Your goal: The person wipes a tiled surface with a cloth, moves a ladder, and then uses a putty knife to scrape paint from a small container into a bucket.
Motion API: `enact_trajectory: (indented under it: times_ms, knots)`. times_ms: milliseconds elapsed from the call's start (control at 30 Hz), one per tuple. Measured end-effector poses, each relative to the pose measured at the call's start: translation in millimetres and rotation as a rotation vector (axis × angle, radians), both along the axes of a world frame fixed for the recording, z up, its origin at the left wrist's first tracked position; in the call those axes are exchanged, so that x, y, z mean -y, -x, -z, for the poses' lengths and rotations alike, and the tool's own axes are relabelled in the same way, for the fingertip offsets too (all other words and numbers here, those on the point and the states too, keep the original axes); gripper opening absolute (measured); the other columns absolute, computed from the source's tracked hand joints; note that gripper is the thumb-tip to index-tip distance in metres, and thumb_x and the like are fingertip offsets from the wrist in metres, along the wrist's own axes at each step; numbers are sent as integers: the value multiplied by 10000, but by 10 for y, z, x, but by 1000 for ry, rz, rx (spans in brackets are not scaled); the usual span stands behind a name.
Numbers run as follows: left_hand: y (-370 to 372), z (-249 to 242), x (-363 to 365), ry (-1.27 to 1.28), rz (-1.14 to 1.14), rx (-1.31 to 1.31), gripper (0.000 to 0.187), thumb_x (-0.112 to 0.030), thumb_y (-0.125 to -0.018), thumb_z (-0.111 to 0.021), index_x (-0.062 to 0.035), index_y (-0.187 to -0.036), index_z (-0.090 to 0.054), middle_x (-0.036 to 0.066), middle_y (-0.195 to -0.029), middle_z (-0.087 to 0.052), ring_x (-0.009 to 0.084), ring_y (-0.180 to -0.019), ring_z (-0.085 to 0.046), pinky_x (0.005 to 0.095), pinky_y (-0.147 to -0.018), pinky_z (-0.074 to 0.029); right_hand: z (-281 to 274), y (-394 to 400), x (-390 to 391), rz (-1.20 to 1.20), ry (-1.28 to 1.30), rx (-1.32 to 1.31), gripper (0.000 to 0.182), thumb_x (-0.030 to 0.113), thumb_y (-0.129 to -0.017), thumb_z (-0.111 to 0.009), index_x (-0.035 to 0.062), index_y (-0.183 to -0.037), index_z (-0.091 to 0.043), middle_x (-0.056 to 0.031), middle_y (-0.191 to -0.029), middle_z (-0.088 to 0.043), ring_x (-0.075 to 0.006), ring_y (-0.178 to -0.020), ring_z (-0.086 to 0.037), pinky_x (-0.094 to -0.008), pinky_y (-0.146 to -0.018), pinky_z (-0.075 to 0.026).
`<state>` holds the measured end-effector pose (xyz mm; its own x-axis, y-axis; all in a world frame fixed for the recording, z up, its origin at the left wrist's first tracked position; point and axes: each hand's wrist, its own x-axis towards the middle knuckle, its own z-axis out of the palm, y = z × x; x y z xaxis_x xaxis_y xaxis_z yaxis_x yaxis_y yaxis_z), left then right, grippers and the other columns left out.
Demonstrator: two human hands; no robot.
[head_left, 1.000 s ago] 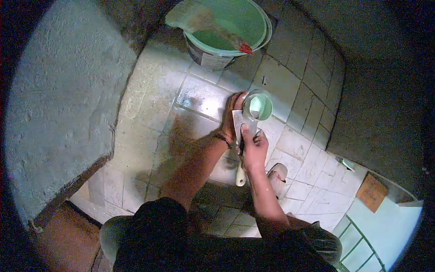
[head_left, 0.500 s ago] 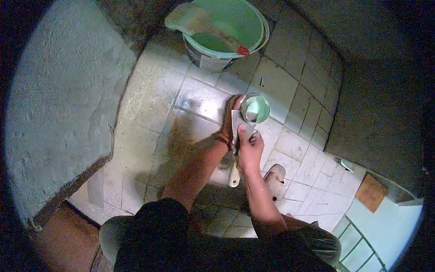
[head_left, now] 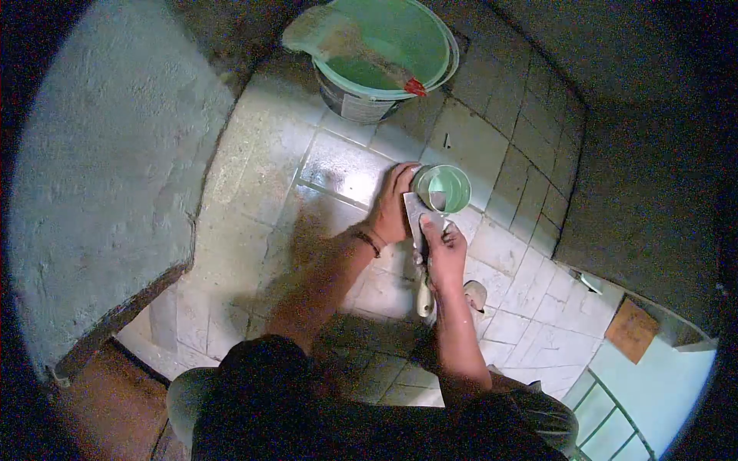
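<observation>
A small round green cup (head_left: 459, 188) is held by my left hand (head_left: 393, 201), whose fingers wrap round its left side. My right hand (head_left: 446, 250) is closed on a metal putty knife (head_left: 413, 215); its pale handle (head_left: 424, 298) hangs below the hand. A small flat pale piece also shows by the right fingers, and I cannot make out what it is. The blade lies just below the cup's rim. Inside the cup there is a whitish patch.
A large green bucket (head_left: 364, 107) stands ahead, with a wide brush (head_left: 361, 52) with a red-tipped handle across its rim. A rough plastered wall (head_left: 115, 169) is at the left. A brown square piece (head_left: 632, 329) lies at the lower right.
Both hands, the cup and the putty knife have shifted slightly to the right. The cup's opening is tilted a little differently, and more of my left hand's back shows.
</observation>
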<state>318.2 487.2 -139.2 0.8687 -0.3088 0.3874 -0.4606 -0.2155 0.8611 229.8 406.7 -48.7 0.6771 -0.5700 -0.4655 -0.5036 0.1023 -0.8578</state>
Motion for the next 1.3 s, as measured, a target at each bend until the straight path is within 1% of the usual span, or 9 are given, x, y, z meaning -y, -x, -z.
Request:
enact_trajectory:
  times_ms: [100,167,367,533,633,733,967,1167,1300]
  knots:
    - [-190,-76,-11,51,112,24,870,-307,-607,-810,-5,-1293,-368,212,-1259,-461,362,-1170,-468,401,-988,-389,-114,-13,34,-46,-2,-35,247,268,-846,-676,34,-856,-598,0,-616,-562,-82,-445,-465,-241,-395,-358]
    - [-222,-30,32,138,197,-57,848,-303,-590,-823,-5,-1269,-413,199,-1219,-529,328,-1095,-557,391,-938,-444,-171,-36,50,-44,-53,-132,260,250,-829,-698,6,-880,-624,-7,-676,-596,-61,-572,-490,-230,-495,-376]
    - [-135,138,252,103,25,-95,705,-271,-577,-828,-31,-1167,-527,167,-1183,-554,297,-1071,-569,389,-929,-456,-83,-18,194,-7,19,-54,271,276,-832,-692,18,-794,-619,4,-663,-585,-72,-537,-487,-232,-486,-379]
    - [-87,84,182,40,67,-64,685,-239,-623,-797,-36,-1201,-491,135,-1172,-556,258,-1091,-539,359,-962,-431,-129,-58,533,105,-12,-31,299,303,-814,-709,29,-767,-600,6,-654,-570,-69,-574,-482,-239,-506,-382]
    - [-61,647,307,188,205,-179,831,-181,-535,-797,-31,-1265,-429,188,-1208,-502,372,-1134,-472,425,-995,-385,-206,-82,497,28,116,22,276,275,-814,-704,28,-776,-586,-6,-639,-563,-81,-505,-470,-255,-449,-373]
    - [-81,32,166,34,109,-85,848,-177,-531,-809,-21,-1267,-418,196,-1215,-493,377,-1133,-473,424,-982,-395,-270,15,551,42,90,-159,247,245,-818,-697,26,-789,-587,-14,-645,-564,-78,-515,-467,-257,-465,-371]
    - [-44,73,238,158,54,-138,804,-175,-544,-820,-7,-1225,-427,203,-1173,-512,380,-1092,-500,425,-958,-411,-367,-17,452,-97,53,-234,235,225,-800,-702,11,-832,-609,-14,-640,-578,-84,-508,-473,-262,-458,-379]
    - [-50,129,227,50,35,-113,819,-227,-570,-846,-31,-1248,-430,172,-1165,-541,324,-1070,-555,380,-913,-454,-402,23,480,-243,30,-320,249,232,-811,-695,1,-867,-623,-28,-680,-607,-88,-525,-485,-263,-464,-379]
    - [-76,61,181,47,63,-71,812,-240,-588,-834,-27,-1258,-427,171,-1169,-538,325,-1066,-555,380,-922,-447,-410,-49,405,-185,54,-260,254,245,-818,-695,0,-830,-630,-24,-683,-610,-86,-556,-494,-261,-490,-390]
